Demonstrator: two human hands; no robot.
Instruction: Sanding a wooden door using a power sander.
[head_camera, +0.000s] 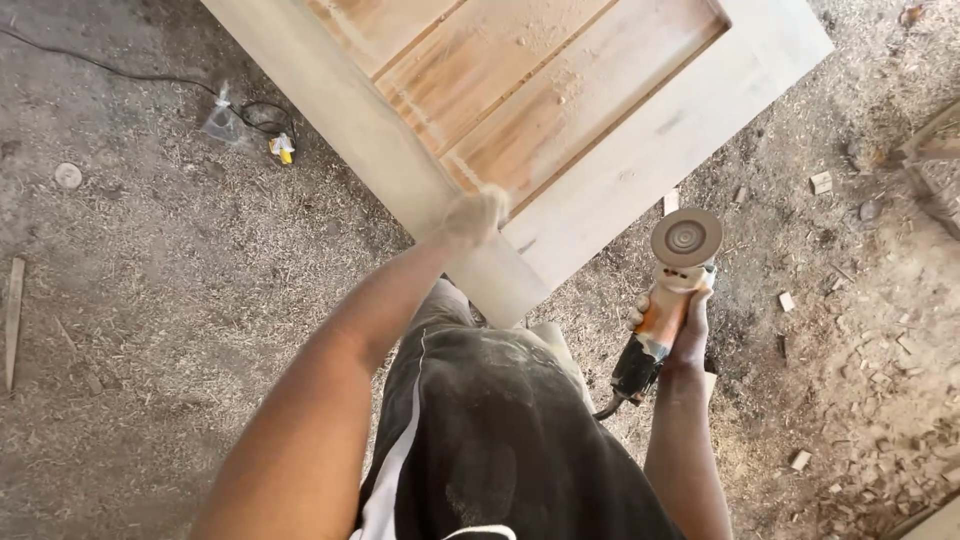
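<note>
A large panelled wooden door (600, 170) lies flat and dusty in front of me, one corner pointing at my legs. My left hand (474, 214) rests on the door's near frame rail, beside the recessed orange-brown panels (520, 90), its fingers blurred. My right hand (683, 318) grips an orange and black angle grinder (665, 310) off the door's right edge. The grinder's round sanding disc (686, 237) faces up towards me, away from the wood.
The ground is covered in sawdust and wood chips (860, 330). A black cable with a yellow plug (283, 148) lies at the upper left, a wooden stick (13, 320) at the far left. Part of a wooden frame (935, 170) stands at the right edge.
</note>
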